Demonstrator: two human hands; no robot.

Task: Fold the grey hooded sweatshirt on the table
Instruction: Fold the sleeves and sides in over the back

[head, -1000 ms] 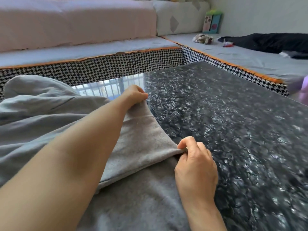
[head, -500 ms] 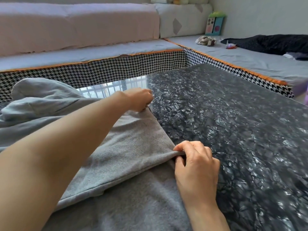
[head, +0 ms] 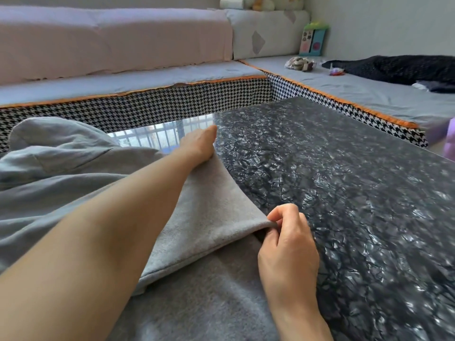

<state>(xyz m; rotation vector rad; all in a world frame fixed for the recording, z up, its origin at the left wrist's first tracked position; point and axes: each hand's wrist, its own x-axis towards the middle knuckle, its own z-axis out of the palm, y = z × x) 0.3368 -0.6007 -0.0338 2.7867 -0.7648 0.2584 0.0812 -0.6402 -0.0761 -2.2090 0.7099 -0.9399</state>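
Fingers of your right hand are curled, thumb and forefinger pinching the near corner of a folded flap of the grey fleece hooded sweatshirt. Your left hand lies stretched out flat at the flap's far corner, fingers straight, pressing it onto the glossy black marbled tabletop; whether the thumb hooks under the cloth, you cannot tell from here. The sweatshirt covers the left part of that tabletop (its hood bunched at the far left), the flap's edge curving between your two hands. Beyond the tabletop runs a grey-cushioned corner bench with houndstooth trim, a dark garment on it, well apart.
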